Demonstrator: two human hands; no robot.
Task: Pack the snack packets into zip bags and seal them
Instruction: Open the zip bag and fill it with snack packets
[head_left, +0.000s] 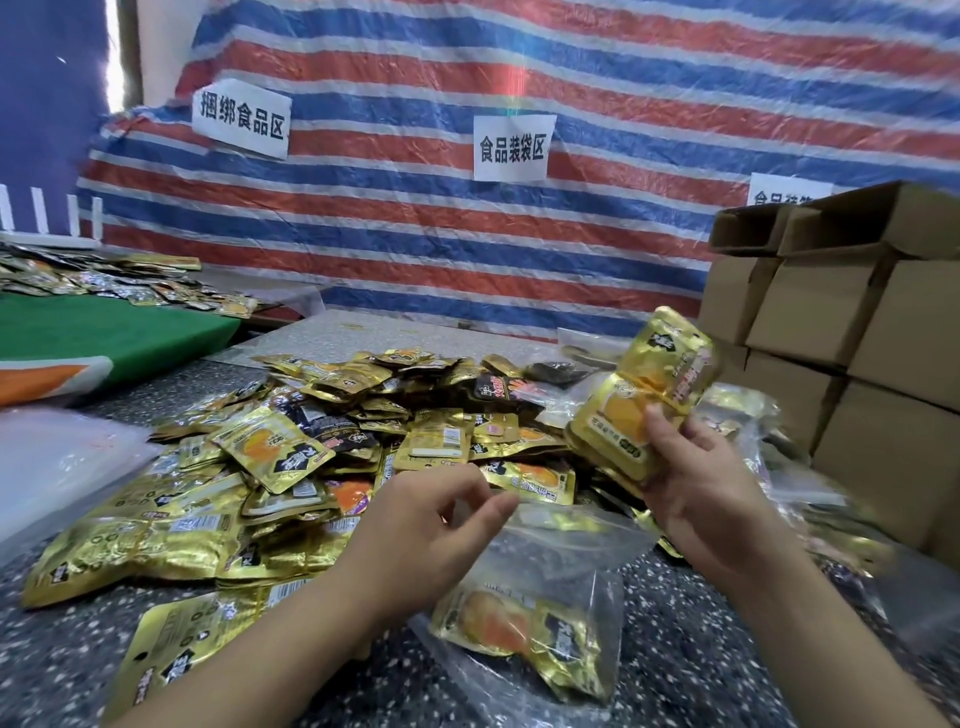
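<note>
Now the right hand (696, 483) grips a stack of gold foil snack packets (644, 395); the left hand (441, 514), fingers loosely curled, seems to pinch the mouth of a clear plastic zip bag (561, 551) on the speckled table (701, 649). Best spread that mouth wide, then slide the stack in flat. Whether the left fingers truly hold the rim is unclear.

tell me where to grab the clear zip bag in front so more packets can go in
Take the zip bag by its open top edge, the end near the left hand, coming from above. Its mouth faces up and away while the packets already inside weigh down the near end. Pinch one lip with the fingers to hold it open; the right hand brings the stack.
</note>
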